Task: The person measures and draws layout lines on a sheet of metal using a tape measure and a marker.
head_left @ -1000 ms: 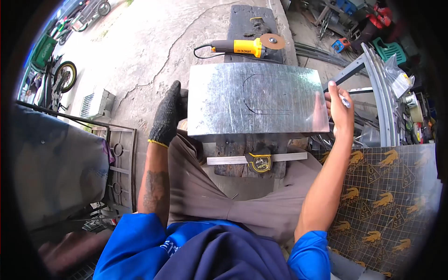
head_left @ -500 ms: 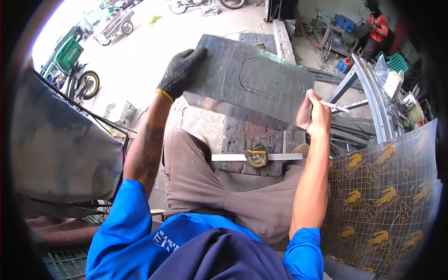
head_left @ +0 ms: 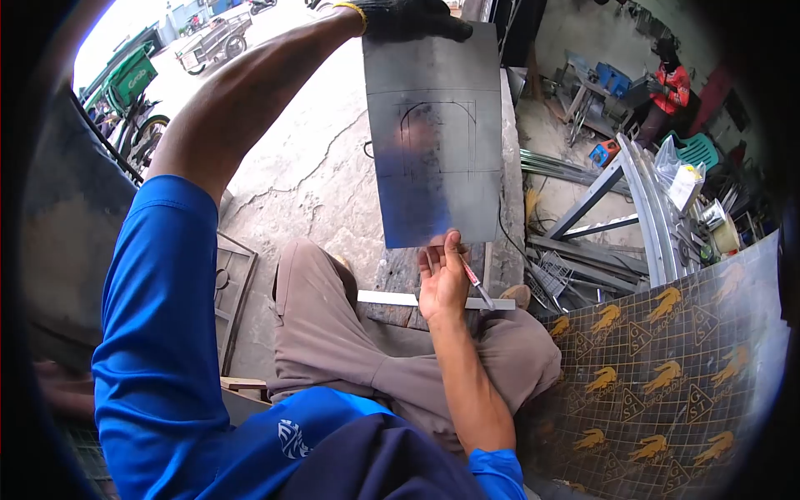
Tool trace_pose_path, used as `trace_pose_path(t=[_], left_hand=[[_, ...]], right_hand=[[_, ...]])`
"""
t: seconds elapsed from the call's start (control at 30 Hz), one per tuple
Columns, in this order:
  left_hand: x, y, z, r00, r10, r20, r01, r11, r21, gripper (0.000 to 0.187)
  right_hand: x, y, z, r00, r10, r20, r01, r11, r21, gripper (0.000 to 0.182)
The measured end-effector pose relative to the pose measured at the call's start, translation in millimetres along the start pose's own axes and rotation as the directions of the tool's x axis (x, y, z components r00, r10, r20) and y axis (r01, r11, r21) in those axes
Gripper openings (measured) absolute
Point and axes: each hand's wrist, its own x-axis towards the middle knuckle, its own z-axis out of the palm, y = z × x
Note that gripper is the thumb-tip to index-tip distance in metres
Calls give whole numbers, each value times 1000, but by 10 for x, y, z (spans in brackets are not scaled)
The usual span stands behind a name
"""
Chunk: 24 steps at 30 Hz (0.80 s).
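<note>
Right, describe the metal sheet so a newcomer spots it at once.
Start at the brown trousers; beyond them, the gloved left hand grips the top of a metal sheet. Unlike the gold-patterned board to the right, this sheet is silver-grey and carries a drawn arch.

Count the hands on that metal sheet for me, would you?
2. The gloved left hand is at the sheet's top edge in the picture; the bare right hand, also holding a pen, is at its bottom edge.
</note>
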Motion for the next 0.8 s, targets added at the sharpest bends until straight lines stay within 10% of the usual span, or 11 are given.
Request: trace_pose_path(t=[0.8], left_hand=[[84,38,680,984,-48,173,12,979,204,86]], right_hand=[[-59,374,-287,988,123,-97,-134,983,-122,35]])
